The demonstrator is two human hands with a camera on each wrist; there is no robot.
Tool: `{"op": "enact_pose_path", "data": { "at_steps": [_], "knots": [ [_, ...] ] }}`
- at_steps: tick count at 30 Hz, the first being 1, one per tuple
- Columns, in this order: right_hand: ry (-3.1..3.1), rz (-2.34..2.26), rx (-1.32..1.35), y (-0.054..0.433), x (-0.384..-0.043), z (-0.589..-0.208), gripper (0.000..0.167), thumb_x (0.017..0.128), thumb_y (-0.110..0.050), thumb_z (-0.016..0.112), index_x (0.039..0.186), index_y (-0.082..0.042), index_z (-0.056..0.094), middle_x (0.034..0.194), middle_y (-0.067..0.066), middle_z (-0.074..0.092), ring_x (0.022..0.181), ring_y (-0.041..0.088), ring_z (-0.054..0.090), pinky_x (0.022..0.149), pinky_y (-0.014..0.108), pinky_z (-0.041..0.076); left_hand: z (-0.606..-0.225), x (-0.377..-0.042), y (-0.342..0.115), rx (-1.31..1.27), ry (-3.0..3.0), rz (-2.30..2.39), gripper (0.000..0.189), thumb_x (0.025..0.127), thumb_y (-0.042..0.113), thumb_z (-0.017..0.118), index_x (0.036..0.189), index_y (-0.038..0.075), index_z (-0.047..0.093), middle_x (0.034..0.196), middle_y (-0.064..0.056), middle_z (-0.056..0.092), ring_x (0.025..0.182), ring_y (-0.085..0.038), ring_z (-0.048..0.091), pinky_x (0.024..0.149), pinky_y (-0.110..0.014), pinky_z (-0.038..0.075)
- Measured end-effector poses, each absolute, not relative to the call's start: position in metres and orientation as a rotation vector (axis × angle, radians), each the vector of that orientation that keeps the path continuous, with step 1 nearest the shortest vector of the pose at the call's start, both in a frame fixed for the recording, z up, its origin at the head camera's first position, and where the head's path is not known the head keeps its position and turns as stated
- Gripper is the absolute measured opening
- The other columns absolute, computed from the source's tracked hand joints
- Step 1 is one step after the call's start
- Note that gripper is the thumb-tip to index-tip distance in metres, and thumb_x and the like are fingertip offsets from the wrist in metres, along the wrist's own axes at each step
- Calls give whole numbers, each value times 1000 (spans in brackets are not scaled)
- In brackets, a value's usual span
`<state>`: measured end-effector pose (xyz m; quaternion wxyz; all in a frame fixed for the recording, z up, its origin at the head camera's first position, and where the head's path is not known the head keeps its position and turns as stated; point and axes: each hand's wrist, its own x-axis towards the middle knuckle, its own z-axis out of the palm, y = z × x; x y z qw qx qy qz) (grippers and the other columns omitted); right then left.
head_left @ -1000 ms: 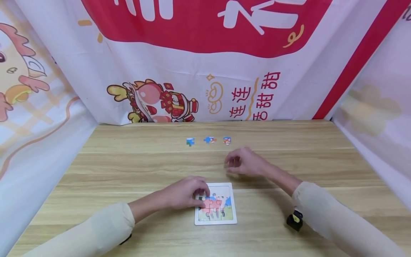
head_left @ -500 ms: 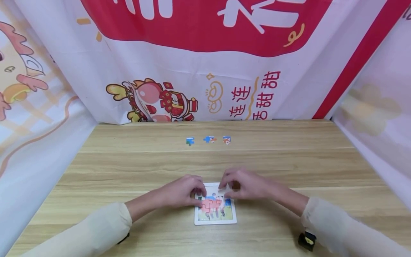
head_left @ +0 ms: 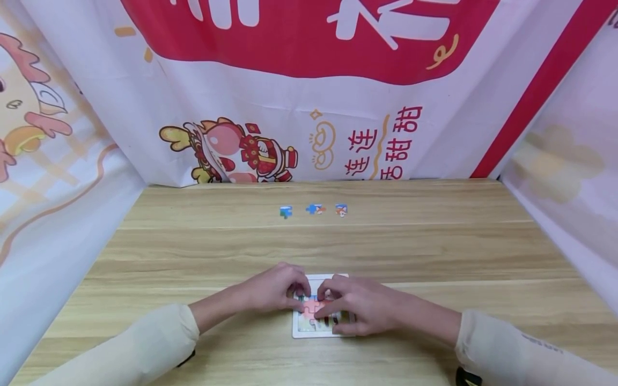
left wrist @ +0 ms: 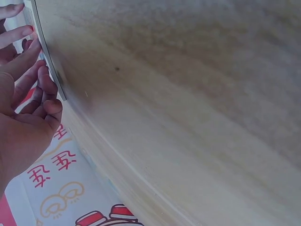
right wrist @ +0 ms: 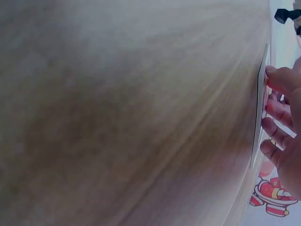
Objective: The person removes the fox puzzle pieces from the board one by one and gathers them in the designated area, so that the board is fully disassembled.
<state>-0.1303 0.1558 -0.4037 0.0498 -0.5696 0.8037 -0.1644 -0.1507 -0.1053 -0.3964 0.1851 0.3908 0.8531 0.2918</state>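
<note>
A small jigsaw puzzle [head_left: 309, 326] lies in a white square tray [head_left: 321, 335] on the wooden table. Pink interlocked pieces show in its middle. My left hand [head_left: 275, 289] holds the tray's left side, thumb and curled fingers at its edge. Over the right half spreads my right hand [head_left: 369, 305], its fingertips touching the pieces and hiding much of them. In the left wrist view, the left hand [left wrist: 26, 127] has its fingers bent against the tray edge. The right wrist view has the right hand [right wrist: 288, 127] at the opposite edge, fingers slightly bent.
Three loose puzzle pieces lie in a row near the table's back: a blue-green one [head_left: 286, 212], a blue one with orange [head_left: 316, 209] and a white-orange one [head_left: 341, 209]. A printed cloth [head_left: 309, 96] hangs behind the wooden table [head_left: 217, 236].
My right hand has come from above the tray's upper right down onto the puzzle, and its fingers have spread over the pieces. The left hand stays at the left edge.
</note>
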Motion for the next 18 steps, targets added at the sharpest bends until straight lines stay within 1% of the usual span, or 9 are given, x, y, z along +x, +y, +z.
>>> {"op": "enact_pose_path", "data": {
  "at_steps": [5, 9, 12, 15, 18],
  "knots": [
    [2442, -459, -1774, 157, -126, -403, 38, 99, -45, 68, 134, -29, 71, 131, 0, 56, 103, 10, 52, 86, 21, 46, -396, -150, -103, 1085, 2409, 819, 18, 84, 10, 86, 99, 7, 76, 88, 7, 62, 75, -3, 53, 68, -20, 50],
    [2447, -431, -1794, 158, -123, -402, 42, 101, -49, 64, 137, -30, 68, 134, 1, 55, 107, 11, 52, 88, 24, 47, -396, -150, -103, 1094, 2404, 831, 18, 83, 8, 86, 98, 6, 76, 86, 5, 62, 73, -3, 53, 66, -20, 49],
    [2450, -424, -1779, 159, -121, -401, 45, 100, -51, 64, 140, -31, 66, 136, 1, 54, 109, 11, 51, 91, 26, 47, -395, -150, -103, 1078, 2403, 836, 18, 83, 7, 86, 97, 6, 75, 84, 5, 62, 72, -4, 53, 66, -20, 49],
    [2452, -428, -1754, 159, -120, -401, 47, 99, -53, 64, 141, -32, 65, 133, 0, 53, 107, 10, 49, 88, 24, 46, -394, -150, -101, 1047, 2398, 852, 18, 82, 8, 87, 96, 7, 75, 83, 5, 63, 71, -5, 54, 65, -20, 49],
    [2459, -423, -1738, 159, -120, -402, 48, 98, -55, 65, 141, -34, 65, 129, -2, 54, 106, 9, 49, 88, 24, 46, -394, -149, -99, 1025, 2395, 865, 20, 80, 9, 89, 94, 7, 75, 81, 5, 63, 69, -4, 54, 64, -20, 49]
  ]
}}
